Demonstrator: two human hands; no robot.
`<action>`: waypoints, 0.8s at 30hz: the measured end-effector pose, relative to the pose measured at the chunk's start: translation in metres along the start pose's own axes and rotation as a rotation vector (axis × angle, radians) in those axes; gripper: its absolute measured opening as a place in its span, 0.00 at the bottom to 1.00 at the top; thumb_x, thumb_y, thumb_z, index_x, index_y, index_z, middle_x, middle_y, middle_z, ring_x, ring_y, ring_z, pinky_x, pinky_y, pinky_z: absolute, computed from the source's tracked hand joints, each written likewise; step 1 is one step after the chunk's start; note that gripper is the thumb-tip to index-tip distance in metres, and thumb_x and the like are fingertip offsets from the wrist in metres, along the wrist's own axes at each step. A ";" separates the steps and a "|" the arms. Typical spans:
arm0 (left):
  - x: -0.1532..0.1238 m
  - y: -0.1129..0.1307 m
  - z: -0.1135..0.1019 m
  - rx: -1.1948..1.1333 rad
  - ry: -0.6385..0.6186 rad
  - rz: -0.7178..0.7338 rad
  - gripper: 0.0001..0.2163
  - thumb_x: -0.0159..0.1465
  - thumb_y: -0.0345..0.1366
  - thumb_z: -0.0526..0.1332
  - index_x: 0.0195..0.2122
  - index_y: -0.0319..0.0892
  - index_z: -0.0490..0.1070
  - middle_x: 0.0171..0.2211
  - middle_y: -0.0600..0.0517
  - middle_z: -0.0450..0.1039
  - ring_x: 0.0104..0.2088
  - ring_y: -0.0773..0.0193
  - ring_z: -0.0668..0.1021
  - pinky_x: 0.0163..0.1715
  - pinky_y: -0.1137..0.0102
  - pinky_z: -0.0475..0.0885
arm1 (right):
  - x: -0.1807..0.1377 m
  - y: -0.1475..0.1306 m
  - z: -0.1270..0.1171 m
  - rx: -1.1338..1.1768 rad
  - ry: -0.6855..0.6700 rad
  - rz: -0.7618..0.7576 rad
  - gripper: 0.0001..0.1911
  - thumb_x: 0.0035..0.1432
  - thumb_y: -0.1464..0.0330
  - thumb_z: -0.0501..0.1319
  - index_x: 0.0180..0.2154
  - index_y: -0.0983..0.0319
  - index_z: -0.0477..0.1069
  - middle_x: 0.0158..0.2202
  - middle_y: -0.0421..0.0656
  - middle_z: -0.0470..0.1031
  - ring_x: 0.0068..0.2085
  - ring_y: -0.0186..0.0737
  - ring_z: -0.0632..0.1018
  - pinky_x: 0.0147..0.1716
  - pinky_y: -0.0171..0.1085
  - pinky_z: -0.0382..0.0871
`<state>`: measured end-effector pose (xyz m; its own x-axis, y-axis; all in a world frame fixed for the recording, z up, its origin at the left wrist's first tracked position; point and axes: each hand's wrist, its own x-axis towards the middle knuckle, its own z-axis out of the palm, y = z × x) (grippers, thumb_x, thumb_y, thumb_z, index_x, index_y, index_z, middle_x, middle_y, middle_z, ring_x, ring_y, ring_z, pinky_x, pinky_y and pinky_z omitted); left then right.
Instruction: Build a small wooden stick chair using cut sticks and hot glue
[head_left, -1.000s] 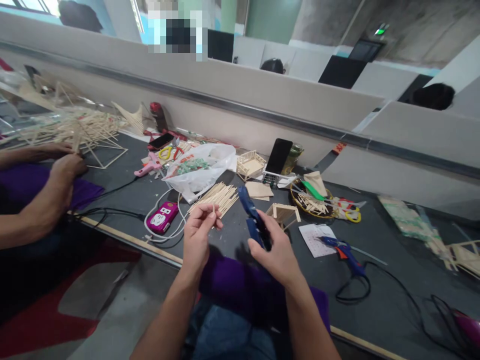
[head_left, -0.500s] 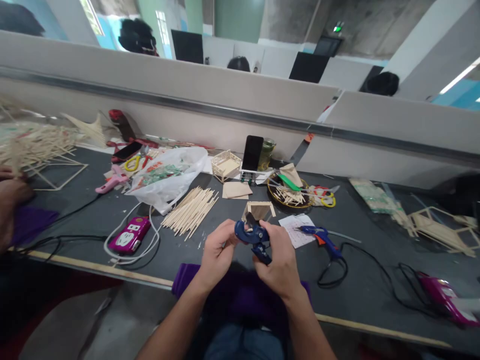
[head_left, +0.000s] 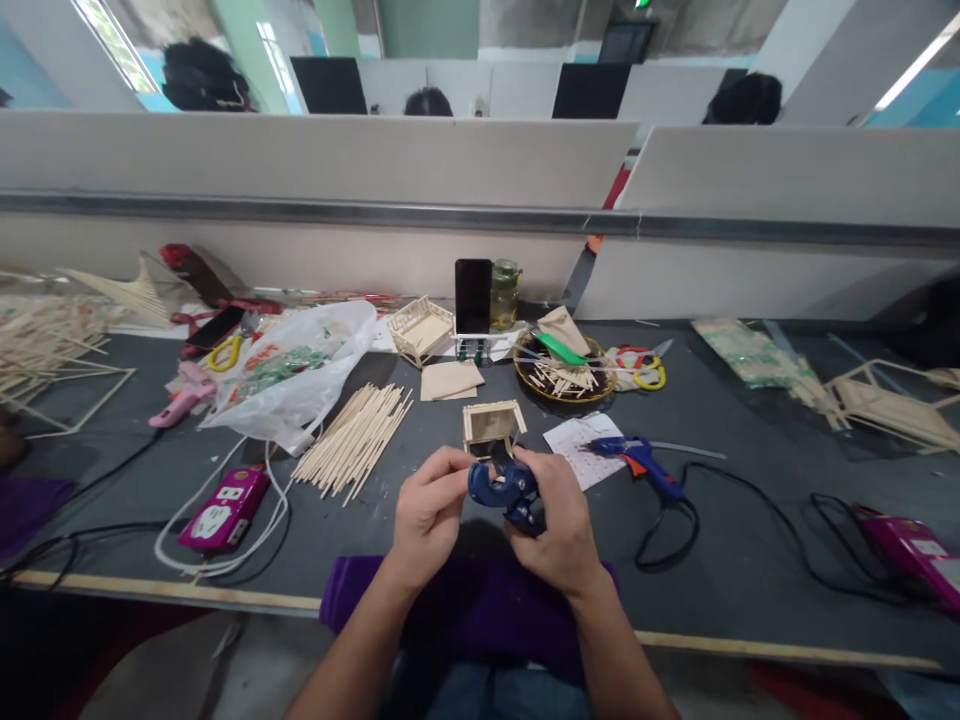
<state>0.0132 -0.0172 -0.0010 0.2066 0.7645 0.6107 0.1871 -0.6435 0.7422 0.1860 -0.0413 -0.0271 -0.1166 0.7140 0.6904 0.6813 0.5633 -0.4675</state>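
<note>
My right hand (head_left: 559,520) is wrapped round a blue cutter (head_left: 499,488) held above a purple cloth (head_left: 480,605) at the table's near edge. My left hand (head_left: 429,508) meets the cutter's jaws from the left, fingers pinched together; what they hold is hidden behind the tool. Just beyond my hands stands a small open box of wooden sticks (head_left: 493,422). A loose bundle of wooden sticks (head_left: 355,440) lies on the dark table (head_left: 750,560) to the left.
A blue glue gun (head_left: 636,458) with a black cord lies on a paper at right. A pink power strip (head_left: 223,508), a white plastic bag (head_left: 300,372), an upright phone (head_left: 473,296), a dish of stick pieces (head_left: 561,372) and stick frames (head_left: 885,405) surround the spot.
My left hand, which held a short stick up by itself, has come to the cutter's jaws. Both hands now meet over the purple cloth. The view has swung right, off the neighbour's arms.
</note>
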 end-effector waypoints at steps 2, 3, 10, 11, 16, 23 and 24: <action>0.002 0.000 0.001 0.007 -0.017 0.024 0.15 0.65 0.24 0.55 0.39 0.47 0.80 0.32 0.48 0.75 0.31 0.65 0.76 0.31 0.73 0.70 | -0.001 0.002 0.000 0.011 0.011 0.001 0.31 0.52 0.73 0.58 0.59 0.61 0.59 0.45 0.52 0.73 0.45 0.52 0.75 0.44 0.50 0.72; 0.003 0.000 0.001 0.009 -0.028 0.036 0.16 0.65 0.23 0.55 0.40 0.47 0.80 0.33 0.48 0.75 0.31 0.65 0.77 0.31 0.73 0.70 | -0.001 0.002 -0.001 0.019 0.014 0.003 0.31 0.52 0.73 0.59 0.59 0.62 0.60 0.45 0.52 0.73 0.45 0.51 0.75 0.44 0.50 0.72; 0.005 0.012 -0.006 0.037 -0.113 0.066 0.19 0.63 0.19 0.54 0.43 0.49 0.79 0.34 0.48 0.75 0.32 0.65 0.77 0.31 0.73 0.71 | -0.002 0.001 -0.008 0.024 0.007 -0.012 0.29 0.55 0.72 0.60 0.59 0.63 0.61 0.44 0.53 0.75 0.43 0.51 0.76 0.42 0.49 0.74; 0.005 0.014 -0.008 0.040 -0.124 0.068 0.20 0.62 0.19 0.54 0.43 0.49 0.79 0.34 0.48 0.75 0.32 0.65 0.77 0.31 0.73 0.71 | -0.002 0.000 -0.009 0.013 0.008 -0.020 0.29 0.55 0.72 0.60 0.59 0.64 0.61 0.43 0.53 0.75 0.43 0.51 0.77 0.42 0.49 0.74; 0.006 0.023 -0.012 0.040 -0.174 0.063 0.22 0.61 0.18 0.53 0.45 0.50 0.79 0.34 0.48 0.76 0.32 0.64 0.78 0.31 0.73 0.71 | -0.003 -0.007 -0.015 -0.020 0.018 -0.040 0.28 0.55 0.72 0.58 0.59 0.63 0.61 0.40 0.51 0.77 0.39 0.48 0.78 0.38 0.45 0.75; 0.003 0.030 -0.010 0.061 -0.235 -0.004 0.22 0.60 0.19 0.52 0.42 0.49 0.81 0.30 0.49 0.74 0.28 0.65 0.75 0.27 0.74 0.69 | -0.018 -0.013 -0.011 0.017 0.021 0.036 0.18 0.55 0.74 0.57 0.49 0.61 0.65 0.34 0.47 0.77 0.35 0.45 0.79 0.34 0.40 0.75; 0.001 0.029 -0.009 0.071 -0.246 -0.016 0.22 0.60 0.19 0.51 0.42 0.48 0.81 0.30 0.49 0.73 0.27 0.66 0.74 0.27 0.74 0.68 | -0.022 -0.012 -0.009 0.023 0.005 0.063 0.16 0.55 0.74 0.57 0.47 0.60 0.66 0.33 0.45 0.76 0.34 0.44 0.79 0.33 0.39 0.74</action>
<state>0.0099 -0.0348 0.0244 0.4289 0.7474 0.5074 0.2573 -0.6395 0.7244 0.1870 -0.0677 -0.0318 -0.0702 0.7466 0.6616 0.6705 0.5264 -0.5229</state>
